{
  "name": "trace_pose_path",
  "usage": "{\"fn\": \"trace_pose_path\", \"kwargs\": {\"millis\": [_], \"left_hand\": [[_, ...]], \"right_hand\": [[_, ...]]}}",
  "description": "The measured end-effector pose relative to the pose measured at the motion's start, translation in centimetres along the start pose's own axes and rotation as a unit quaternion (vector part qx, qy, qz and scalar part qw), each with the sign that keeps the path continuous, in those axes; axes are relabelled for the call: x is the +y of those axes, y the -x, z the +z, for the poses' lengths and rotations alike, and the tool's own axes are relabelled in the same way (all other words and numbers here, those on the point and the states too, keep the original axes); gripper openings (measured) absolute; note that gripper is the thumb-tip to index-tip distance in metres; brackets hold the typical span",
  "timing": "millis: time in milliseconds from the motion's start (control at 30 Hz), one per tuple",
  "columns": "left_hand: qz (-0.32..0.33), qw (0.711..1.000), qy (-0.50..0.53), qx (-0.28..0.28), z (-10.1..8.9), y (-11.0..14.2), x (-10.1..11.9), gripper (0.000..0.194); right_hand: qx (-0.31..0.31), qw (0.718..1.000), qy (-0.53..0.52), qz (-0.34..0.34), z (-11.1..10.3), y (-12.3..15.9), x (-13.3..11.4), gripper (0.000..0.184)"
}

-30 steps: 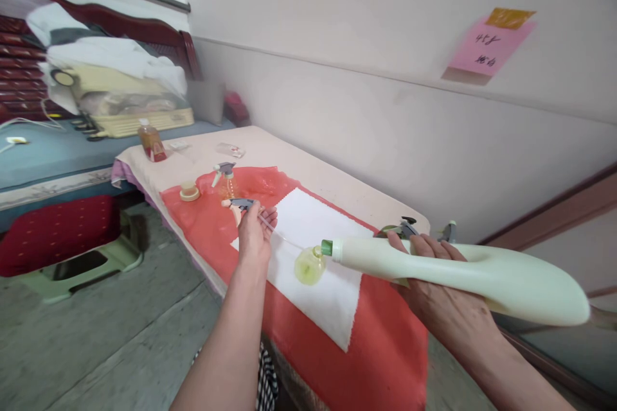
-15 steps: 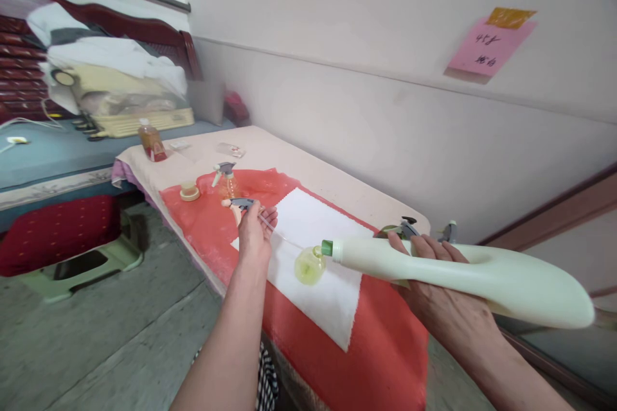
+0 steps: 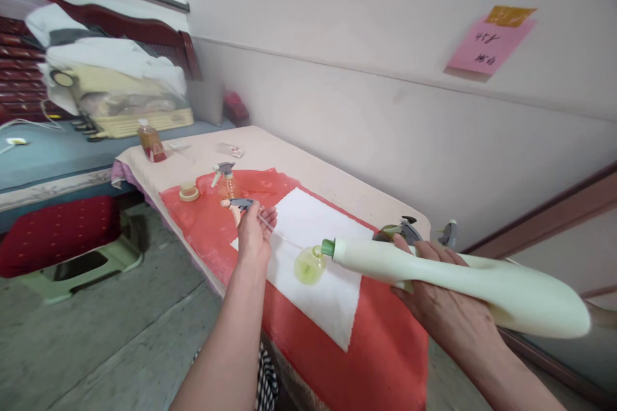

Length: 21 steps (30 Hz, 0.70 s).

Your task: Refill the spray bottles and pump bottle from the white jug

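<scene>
My right hand [image 3: 438, 282] is closed around a long pale green bottle [image 3: 525, 289], tipped almost level. Its dark green mouth meets the neck of a small round yellow-green spray bottle [image 3: 310, 268], which stands without its head on a white cloth [image 3: 332, 314]. Whether the two touch or one is just above the other, I cannot tell. My left hand [image 3: 256, 231] holds a grey and peach trigger spray head [image 3: 240, 203], its thin clear tube slanting toward the round bottle. An amber spray bottle [image 3: 228, 186] with a grey trigger head stands beyond that hand.
Under the white cloth lies a red sheet [image 3: 385, 334] on the table. A tape roll [image 3: 189, 191] and a red-brown bottle [image 3: 151, 141] are at the far left. Another spray bottle [image 3: 407, 229] stands behind my right hand. A red-topped stool [image 3: 62, 231] is on the floor.
The pale green bottle's broad end has dropped slightly, leaving its mouth at the round bottle's neck. My left hand with the spray head has hardly moved.
</scene>
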<state>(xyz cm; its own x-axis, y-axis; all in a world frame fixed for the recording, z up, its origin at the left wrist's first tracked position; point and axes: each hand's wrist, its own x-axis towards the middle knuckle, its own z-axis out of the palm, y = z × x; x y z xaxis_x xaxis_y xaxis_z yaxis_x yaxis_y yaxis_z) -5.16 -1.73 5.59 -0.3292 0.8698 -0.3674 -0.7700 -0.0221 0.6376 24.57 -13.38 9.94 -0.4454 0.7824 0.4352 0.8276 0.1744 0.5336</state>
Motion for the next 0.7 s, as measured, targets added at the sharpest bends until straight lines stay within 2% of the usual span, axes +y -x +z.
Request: {"fn": "trace_pose_path", "kwargs": {"millis": [100,200,267,333,400,467,567,633,700], "left_hand": [[-0.003,1.000,-0.001,0.001,0.0,0.0,0.0,0.017],[0.001,1.000,-0.002,-0.003,-0.1,0.0,-0.1,0.018],[0.005,1.000,-0.003,-0.007,0.0,0.1,-0.1,0.018],[0.005,1.000,-0.005,-0.006,0.1,0.2,-0.2,0.018],[0.004,1.000,-0.008,-0.004,0.3,0.2,-0.2,0.017],[0.004,1.000,-0.013,-0.004,0.4,0.3,-0.2,0.017],[0.004,1.000,-0.020,-0.006,0.5,0.3,-0.4,0.018],[0.003,1.000,-0.022,-0.007,0.6,0.3,-0.5,0.018],[0.004,1.000,-0.024,-0.009,0.6,0.2,-0.7,0.018]], "right_hand": [[-0.005,0.998,-0.047,0.044,0.7,1.2,-0.1,0.065],[-0.033,0.987,-0.104,0.121,1.1,2.3,-0.2,0.064],[-0.082,0.960,-0.164,0.212,1.1,2.4,-0.1,0.067],[-0.131,0.921,-0.217,0.296,1.0,1.9,0.3,0.070],[-0.139,0.881,-0.270,0.363,0.7,0.8,0.7,0.070],[-0.102,0.837,-0.351,0.406,0.5,-0.7,0.7,0.065],[-0.004,0.743,-0.505,0.440,0.9,-3.3,-0.3,0.061],[0.060,0.696,-0.552,0.454,2.2,-5.2,-1.6,0.061],[0.096,0.668,-0.574,0.465,4.5,-6.9,-3.2,0.063]]}}
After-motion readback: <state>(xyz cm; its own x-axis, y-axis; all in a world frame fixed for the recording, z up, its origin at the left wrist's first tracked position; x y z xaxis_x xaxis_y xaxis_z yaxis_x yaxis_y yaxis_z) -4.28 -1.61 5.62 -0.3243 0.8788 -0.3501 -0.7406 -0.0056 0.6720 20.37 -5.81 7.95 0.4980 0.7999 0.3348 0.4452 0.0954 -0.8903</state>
